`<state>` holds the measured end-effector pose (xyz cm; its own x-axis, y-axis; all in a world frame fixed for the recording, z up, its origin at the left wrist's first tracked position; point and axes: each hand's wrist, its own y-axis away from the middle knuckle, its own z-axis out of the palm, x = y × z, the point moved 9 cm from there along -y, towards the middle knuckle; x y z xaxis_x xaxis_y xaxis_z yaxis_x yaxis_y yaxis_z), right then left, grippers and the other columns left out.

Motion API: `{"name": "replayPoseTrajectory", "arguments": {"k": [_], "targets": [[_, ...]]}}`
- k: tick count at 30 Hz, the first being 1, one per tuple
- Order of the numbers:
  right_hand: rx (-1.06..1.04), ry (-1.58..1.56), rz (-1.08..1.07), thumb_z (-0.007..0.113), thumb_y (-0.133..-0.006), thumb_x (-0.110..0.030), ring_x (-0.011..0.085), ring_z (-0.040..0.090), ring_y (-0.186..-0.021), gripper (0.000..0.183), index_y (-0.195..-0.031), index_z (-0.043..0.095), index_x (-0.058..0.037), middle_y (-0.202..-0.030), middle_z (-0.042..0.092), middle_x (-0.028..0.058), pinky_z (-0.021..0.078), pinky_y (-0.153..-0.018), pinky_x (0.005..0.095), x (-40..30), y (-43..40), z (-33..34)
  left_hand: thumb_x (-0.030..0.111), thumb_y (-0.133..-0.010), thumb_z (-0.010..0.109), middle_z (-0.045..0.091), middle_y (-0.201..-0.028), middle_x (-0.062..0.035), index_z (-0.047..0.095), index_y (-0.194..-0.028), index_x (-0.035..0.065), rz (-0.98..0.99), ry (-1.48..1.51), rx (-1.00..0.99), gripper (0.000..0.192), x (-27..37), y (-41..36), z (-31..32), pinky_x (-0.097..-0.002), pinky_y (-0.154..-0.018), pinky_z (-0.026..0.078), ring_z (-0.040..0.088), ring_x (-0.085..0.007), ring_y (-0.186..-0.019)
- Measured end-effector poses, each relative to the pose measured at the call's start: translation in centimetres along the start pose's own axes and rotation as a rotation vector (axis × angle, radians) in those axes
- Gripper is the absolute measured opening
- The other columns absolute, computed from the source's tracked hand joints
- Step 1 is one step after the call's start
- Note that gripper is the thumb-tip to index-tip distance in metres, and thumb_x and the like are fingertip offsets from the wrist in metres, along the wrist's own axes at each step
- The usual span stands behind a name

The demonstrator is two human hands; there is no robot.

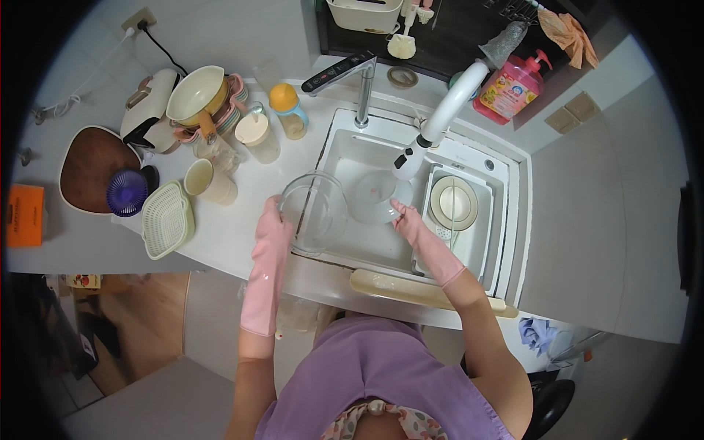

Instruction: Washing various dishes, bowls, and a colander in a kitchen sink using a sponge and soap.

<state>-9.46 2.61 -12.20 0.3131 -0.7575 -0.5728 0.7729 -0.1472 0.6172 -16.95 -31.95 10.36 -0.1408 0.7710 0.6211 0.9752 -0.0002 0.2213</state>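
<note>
My left hand (271, 225), in a pink rubber glove, grips the rim of a large transparent glass bowl (319, 250). The bowl is tilted over the left edge of the white sink (366, 256), partly above the counter. My right hand (408, 221), gloved the same way, pinches the edge of a smaller translucent bowl or lid (379, 201) inside the basin. Just above that piece hangs the white pull-out tap head (410, 159). In the sink's right part, a draining basket (484, 242) holds stacked bowls (454, 203) and a thin stick-like item.
Left on the counter (253, 190) stand a yellow-lidded bottle (289, 113), a lidded jar (258, 137), a beige cup (210, 182), a pan (198, 99) on stacked dishes and a green basket (169, 220). A metal tap (364, 93) and pink soap bottle (509, 91) stand behind the sink.
</note>
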Motion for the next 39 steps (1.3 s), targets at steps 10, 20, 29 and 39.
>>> {"name": "replayPoseTrajectory", "arguments": {"k": [10,20,29,39], "targets": [[0.357,0.115,0.098,0.071,-0.083,-0.014,0.0214,0.068,-0.088,0.029,-0.109,0.058,-0.0095,-0.099,0.067,0.0065,0.0558,-0.067,0.0343,1.4,-0.6,3.8,0.012,-0.087,0.044,0.066,-0.087,-0.0145,0.042,-0.135,0.0078,-0.022,0.099,-0.025,0.049,-3.4,-0.9,1.2,-0.0382,-0.072,0.051,0.065,-0.0255,-0.078],[-0.109,2.175,-0.307,0.064,-0.082,-0.019,0.0382,0.064,-0.090,0.022,-0.101,0.066,-0.0076,-0.097,0.067,0.0208,0.0521,-0.079,0.0428,-2.0,8.1,10.0,0.010,-0.090,0.042,0.066,-0.099,-0.0224,0.045,-0.132,0.0072,-0.061,0.199,-0.056,0.043,-2.1,0.1,1.5,-0.0420,-0.078,0.050,0.066,-0.0348,-0.085],[-0.393,0.490,-0.608,0.053,-0.090,-0.017,0.0195,0.063,-0.101,0.029,-0.117,0.060,-0.0088,-0.112,0.066,0.0048,0.0523,-0.083,0.0330,-8.4,9.7,11.6,0.009,-0.090,0.044,0.067,-0.093,-0.0193,0.043,-0.134,0.0061,-0.141,0.302,-0.091,0.045,-3.5,0.0,3.5,-0.0392,-0.074,0.052,0.068,-0.0288,-0.079],[-0.119,1.971,-0.725,0.054,-0.087,-0.016,0.0274,0.066,-0.084,0.027,-0.112,0.064,-0.0152,-0.097,0.068,0.0110,0.0524,-0.071,0.0365,-7.8,8.0,5.4,0.007,-0.088,0.045,0.067,-0.087,-0.0161,0.044,-0.133,0.0061,-0.140,0.320,-0.076,0.045,-3.9,0.1,3.7,-0.0371,-0.069,0.052,0.067,-0.0240,-0.073]]}}
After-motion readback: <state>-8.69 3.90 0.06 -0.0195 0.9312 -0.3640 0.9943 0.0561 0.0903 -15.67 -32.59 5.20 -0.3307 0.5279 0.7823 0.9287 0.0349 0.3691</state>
